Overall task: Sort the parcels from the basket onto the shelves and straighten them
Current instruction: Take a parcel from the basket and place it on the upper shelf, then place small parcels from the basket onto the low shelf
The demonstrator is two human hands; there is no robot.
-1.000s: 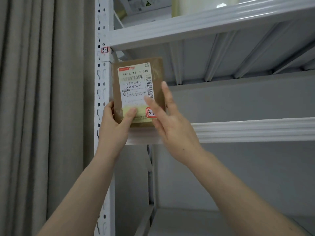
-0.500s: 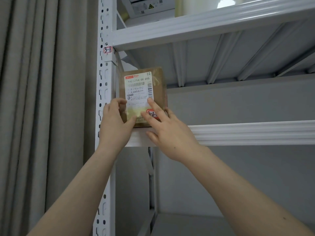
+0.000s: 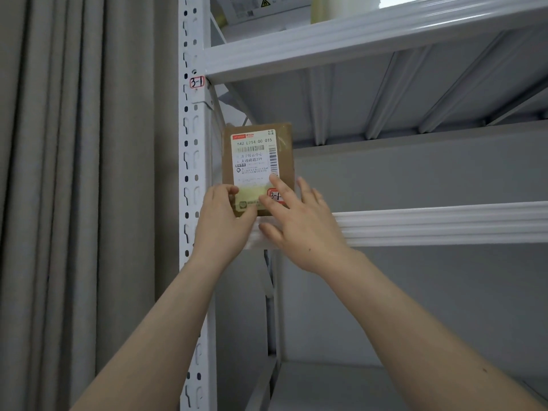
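At the left end of the white metal shelf [image 3: 444,222], against its front edge, my left hand [image 3: 221,225] pinches the small brown cardboard parcel [image 3: 258,169] at its lower left, while my right hand [image 3: 299,223] lies spread, fingertips pressing its white shipping label [image 3: 255,164]. I'm straightening it now: it stands upright, long axis vertical, label facing me. Next, I reckon, nudge it square beside the white slotted upright post [image 3: 192,173] and let go.
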